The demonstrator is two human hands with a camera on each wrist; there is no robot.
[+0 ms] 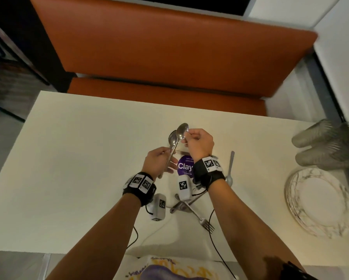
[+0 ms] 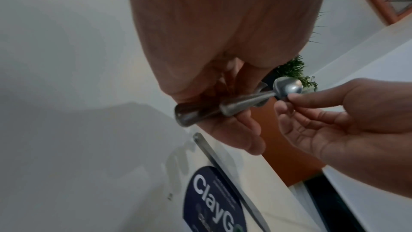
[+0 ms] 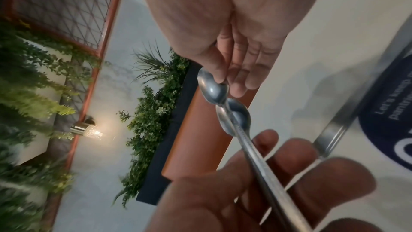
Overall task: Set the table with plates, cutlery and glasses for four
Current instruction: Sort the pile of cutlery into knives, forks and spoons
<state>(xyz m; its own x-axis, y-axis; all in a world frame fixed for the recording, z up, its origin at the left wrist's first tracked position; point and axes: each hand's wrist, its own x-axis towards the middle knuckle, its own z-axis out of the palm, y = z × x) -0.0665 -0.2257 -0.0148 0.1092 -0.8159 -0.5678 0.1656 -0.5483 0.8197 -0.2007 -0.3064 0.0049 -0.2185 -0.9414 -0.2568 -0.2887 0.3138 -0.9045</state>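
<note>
Both hands up over the middle of the white table (image 1: 78, 158), working on two spoons held together. Left hand (image 1: 157, 161) has its fingers curled round the handles of both spoons, bowls pointing up and away toward the orange bench (image 1: 169, 53). Upper spoon (image 1: 182, 130) has its bowl pinched between thumb and forefinger of the right hand (image 1: 199, 143); remaining right fingers loosely curled. Second spoon (image 1: 172, 139) sits just behind and below the first, bowls overlapping, handles side by side in the left grip.

On the table under the hands: a round purple sticker (image 1: 184, 165) reading "Clay…", with a flat metal knife (image 2: 225, 170) lying across its edge. Another spoon (image 1: 230, 168) lies alone just right of the right wrist, bowl toward the person. Near the table's front edge, a small heap of cutlery, one fork (image 1: 204, 220) with tines pointing to the near right; the rest crossed and partly hidden by the wrist cameras.

Far right of table: stack of marbled plates (image 1: 321, 201), and beyond them several glasses (image 1: 321, 144), blurred, count unclear.
</note>
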